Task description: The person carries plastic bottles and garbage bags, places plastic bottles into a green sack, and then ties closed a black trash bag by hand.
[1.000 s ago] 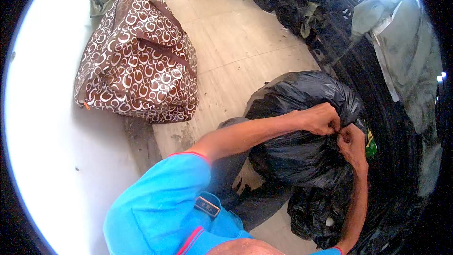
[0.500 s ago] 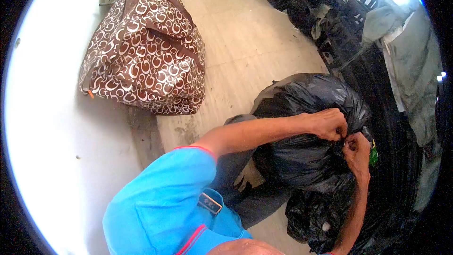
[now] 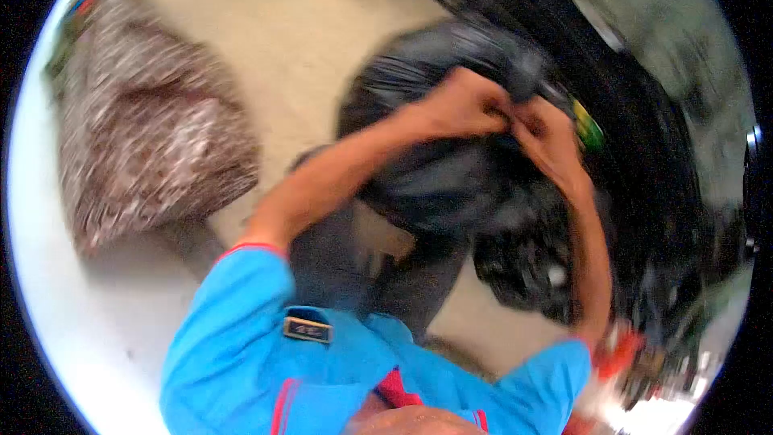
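Observation:
A large, full black plastic bag stands on the floor in front of my legs. Over its gathered top, my left hand is closed in a pinch on the plastic. Right beside it, my right hand also pinches the gathered plastic, with fingers closed and knuckles almost touching the left. Motion blurs the view, and the exact folds between my fingers are hidden. A green and yellow item shows just beyond my right hand.
To the left stands a large brown-and-white patterned bag, against a white wall. A smaller black plastic bag lies under my right forearm. More dark wrapped items line the right side. Beige floor shows between.
My view has swung, so the bags appear farther left and my right sleeve now shows. Both hands stay on the black bag's top, pinching it still.

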`<action>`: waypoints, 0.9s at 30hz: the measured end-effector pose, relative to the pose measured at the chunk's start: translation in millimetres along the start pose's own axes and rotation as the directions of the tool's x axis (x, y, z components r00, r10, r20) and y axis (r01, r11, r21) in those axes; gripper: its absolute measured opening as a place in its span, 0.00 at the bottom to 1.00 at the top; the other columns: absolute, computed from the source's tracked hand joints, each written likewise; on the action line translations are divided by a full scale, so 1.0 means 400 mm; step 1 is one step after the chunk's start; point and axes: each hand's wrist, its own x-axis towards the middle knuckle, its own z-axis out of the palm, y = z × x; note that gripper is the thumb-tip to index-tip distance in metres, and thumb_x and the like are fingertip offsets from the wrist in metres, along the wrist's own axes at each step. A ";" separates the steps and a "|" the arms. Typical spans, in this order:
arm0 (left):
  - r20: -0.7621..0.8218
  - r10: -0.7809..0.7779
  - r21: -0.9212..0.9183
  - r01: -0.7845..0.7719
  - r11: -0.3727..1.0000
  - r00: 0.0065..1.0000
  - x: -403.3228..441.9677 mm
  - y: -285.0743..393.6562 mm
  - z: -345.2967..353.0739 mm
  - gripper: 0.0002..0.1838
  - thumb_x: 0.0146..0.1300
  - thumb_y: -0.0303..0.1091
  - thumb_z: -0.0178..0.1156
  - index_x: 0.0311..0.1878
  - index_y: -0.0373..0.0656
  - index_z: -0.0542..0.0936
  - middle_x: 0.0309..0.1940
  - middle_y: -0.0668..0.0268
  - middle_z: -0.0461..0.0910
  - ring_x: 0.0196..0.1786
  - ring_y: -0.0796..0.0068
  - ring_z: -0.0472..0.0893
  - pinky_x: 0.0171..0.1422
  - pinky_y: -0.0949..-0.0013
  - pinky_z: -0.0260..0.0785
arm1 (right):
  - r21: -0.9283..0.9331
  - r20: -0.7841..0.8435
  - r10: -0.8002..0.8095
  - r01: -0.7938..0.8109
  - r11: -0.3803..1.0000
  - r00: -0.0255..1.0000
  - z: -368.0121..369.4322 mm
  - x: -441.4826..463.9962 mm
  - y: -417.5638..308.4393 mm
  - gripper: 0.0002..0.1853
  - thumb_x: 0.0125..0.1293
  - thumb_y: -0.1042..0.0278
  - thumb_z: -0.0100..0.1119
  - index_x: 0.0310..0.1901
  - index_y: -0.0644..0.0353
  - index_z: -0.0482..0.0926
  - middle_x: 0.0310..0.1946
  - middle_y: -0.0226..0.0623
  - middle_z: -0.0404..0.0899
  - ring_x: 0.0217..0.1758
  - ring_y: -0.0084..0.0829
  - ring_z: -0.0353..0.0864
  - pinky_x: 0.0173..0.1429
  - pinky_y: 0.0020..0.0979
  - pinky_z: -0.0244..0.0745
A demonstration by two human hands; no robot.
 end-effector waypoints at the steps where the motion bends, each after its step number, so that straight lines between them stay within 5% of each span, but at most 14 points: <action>1: -0.038 0.044 0.024 -0.043 0.999 0.998 0.004 -0.014 -0.003 0.11 0.49 0.32 0.67 0.37 0.42 0.86 0.30 0.58 0.85 0.33 0.70 0.85 0.41 0.67 0.77 | 0.027 -0.048 -0.054 0.055 0.998 0.997 0.013 0.006 0.018 0.06 0.59 0.69 0.62 0.35 0.61 0.80 0.34 0.44 0.80 0.39 0.48 0.81 0.43 0.41 0.76; 3: -0.027 -0.135 -0.034 0.134 0.990 0.991 -0.023 0.000 -0.038 0.10 0.50 0.28 0.66 0.37 0.39 0.86 0.29 0.59 0.85 0.32 0.74 0.85 0.40 0.70 0.77 | 0.023 -0.055 -0.109 0.110 0.994 0.993 0.034 0.027 -0.001 0.06 0.60 0.68 0.62 0.37 0.60 0.81 0.33 0.44 0.79 0.39 0.48 0.81 0.43 0.41 0.76; 5: -0.085 -0.061 -0.004 0.061 0.998 0.995 -0.032 0.000 -0.048 0.10 0.51 0.27 0.66 0.38 0.38 0.86 0.29 0.61 0.86 0.30 0.78 0.83 0.38 0.72 0.76 | -0.009 -0.082 -0.144 0.143 0.990 0.986 0.038 0.027 -0.016 0.07 0.60 0.67 0.62 0.37 0.59 0.81 0.33 0.43 0.79 0.39 0.47 0.81 0.43 0.41 0.76; 7: -0.014 -0.168 -0.030 0.168 0.985 0.986 -0.030 -0.006 -0.068 0.09 0.53 0.26 0.66 0.39 0.38 0.86 0.31 0.65 0.86 0.36 0.81 0.83 0.43 0.74 0.76 | -0.002 -0.073 -0.131 0.131 0.991 0.989 0.051 0.043 -0.009 0.07 0.61 0.66 0.62 0.37 0.59 0.81 0.33 0.43 0.79 0.39 0.48 0.81 0.42 0.41 0.76; 9: 0.001 -0.201 -0.057 0.201 0.978 0.980 -0.033 -0.002 -0.076 0.09 0.53 0.25 0.66 0.39 0.38 0.86 0.32 0.66 0.86 0.36 0.82 0.82 0.43 0.74 0.76 | 0.040 -0.120 -0.245 0.251 0.967 0.962 0.056 0.051 -0.005 0.05 0.61 0.74 0.63 0.38 0.64 0.80 0.28 0.37 0.73 0.25 0.27 0.73 0.31 0.29 0.69; 13: 0.064 -0.274 -0.132 0.280 0.951 0.960 -0.040 0.000 -0.086 0.08 0.54 0.24 0.66 0.39 0.37 0.86 0.33 0.67 0.85 0.37 0.81 0.82 0.45 0.75 0.76 | 0.193 -0.103 -0.203 0.220 0.956 0.974 0.060 0.048 -0.006 0.05 0.59 0.76 0.63 0.36 0.66 0.78 0.26 0.34 0.73 0.25 0.23 0.72 0.30 0.27 0.68; 14: 0.068 -0.273 -0.135 0.280 0.950 0.960 -0.040 -0.001 -0.086 0.08 0.54 0.24 0.66 0.39 0.37 0.86 0.33 0.67 0.85 0.37 0.81 0.82 0.45 0.75 0.76 | 0.191 -0.103 -0.198 0.215 0.958 0.975 0.060 0.048 -0.006 0.05 0.59 0.76 0.63 0.36 0.66 0.78 0.26 0.34 0.73 0.25 0.23 0.72 0.30 0.27 0.68; 16: 0.081 -0.234 -0.197 0.246 0.949 0.969 -0.039 0.003 -0.088 0.09 0.54 0.23 0.66 0.40 0.36 0.85 0.35 0.67 0.85 0.38 0.81 0.82 0.46 0.74 0.76 | 0.158 -0.083 -0.152 0.163 0.974 0.985 0.054 0.050 -0.012 0.07 0.54 0.71 0.64 0.33 0.62 0.79 0.28 0.42 0.78 0.31 0.40 0.81 0.36 0.37 0.75; 27: 0.120 -0.271 -0.220 0.292 0.931 0.955 -0.011 0.020 -0.071 0.10 0.53 0.21 0.64 0.40 0.36 0.85 0.36 0.66 0.84 0.42 0.79 0.81 0.50 0.74 0.75 | 0.251 -0.060 -0.078 0.091 0.964 0.995 0.035 0.047 0.017 0.08 0.53 0.69 0.65 0.32 0.64 0.79 0.26 0.42 0.80 0.29 0.34 0.81 0.35 0.34 0.76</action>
